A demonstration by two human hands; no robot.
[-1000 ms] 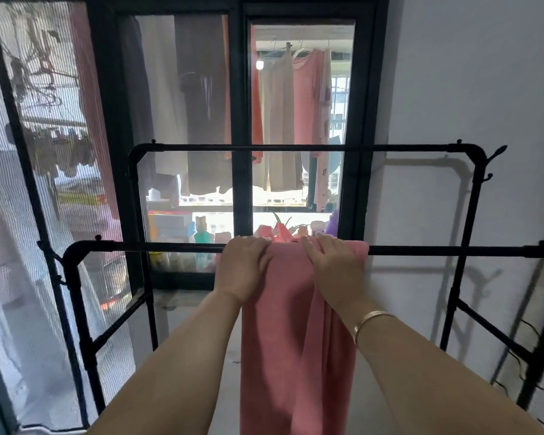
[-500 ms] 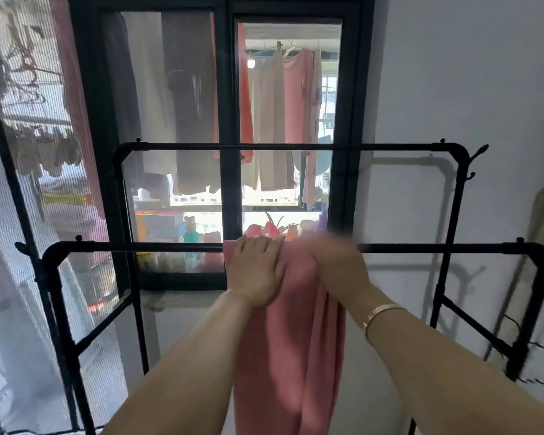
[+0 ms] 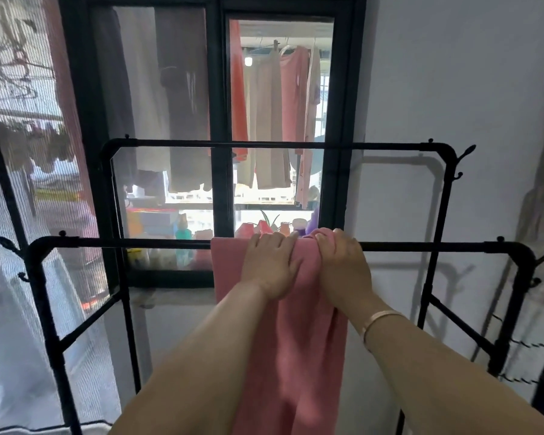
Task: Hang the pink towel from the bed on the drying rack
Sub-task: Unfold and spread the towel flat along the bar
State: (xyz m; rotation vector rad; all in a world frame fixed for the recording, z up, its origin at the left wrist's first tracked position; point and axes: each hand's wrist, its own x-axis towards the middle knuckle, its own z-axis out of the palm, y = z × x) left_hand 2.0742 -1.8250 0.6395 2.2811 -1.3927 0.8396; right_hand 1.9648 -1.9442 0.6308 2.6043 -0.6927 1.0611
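The pink towel (image 3: 292, 346) hangs over the near top bar of the black drying rack (image 3: 132, 242) and drops straight down out of view. My left hand (image 3: 269, 265) lies flat on the towel at the bar, fingers together. Just to its right, my right hand (image 3: 343, 265) has its fingers curled around a bunched fold of the towel on the bar. A thin bracelet sits on my right wrist. The bed is out of view.
The rack's far bar (image 3: 277, 145) runs higher, in front of a black-framed window (image 3: 222, 120) with clothes hanging outside. A mesh screen door (image 3: 19, 183) stands at the left, a white wall (image 3: 453, 89) at the right. Bottles line the sill.
My hands have slid right along the bar, and more towel now lies spread to the left of my left hand. My right hand has curled onto a bunched fold.
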